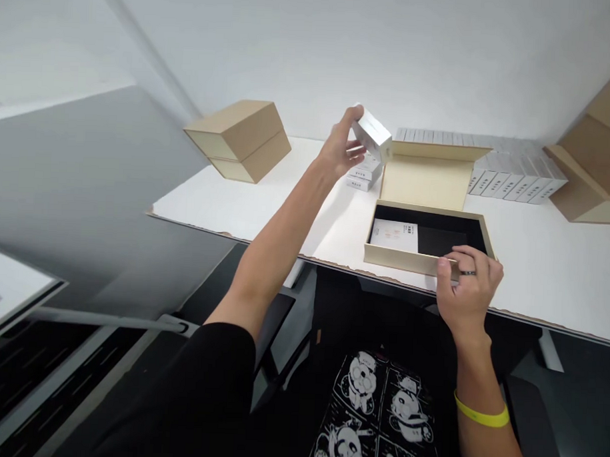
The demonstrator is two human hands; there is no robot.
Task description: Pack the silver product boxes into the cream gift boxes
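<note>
Raised above the table, my left hand [342, 146] grips a small white box [373, 134] between thumb and fingers, tilted in the air. Below it, a short stack of white boxes [359, 180] lies on the table. An open cream gift box [404, 257] with a black interior stands near the front edge, its lid [424, 183] flipped up at the back. Inside its left part lies a white printed box [395, 235]; the right part shows black lining. My right hand [468, 284] grasps the gift box's front right corner, thumb outside and fingers over the rim.
Two stacked brown boxes [243, 140] stand at the table's back left. Rows of white boxes [512, 172] line the wall behind the lid. More brown boxes [595, 158] are piled at far right. The white table [548, 264] has a worn front edge.
</note>
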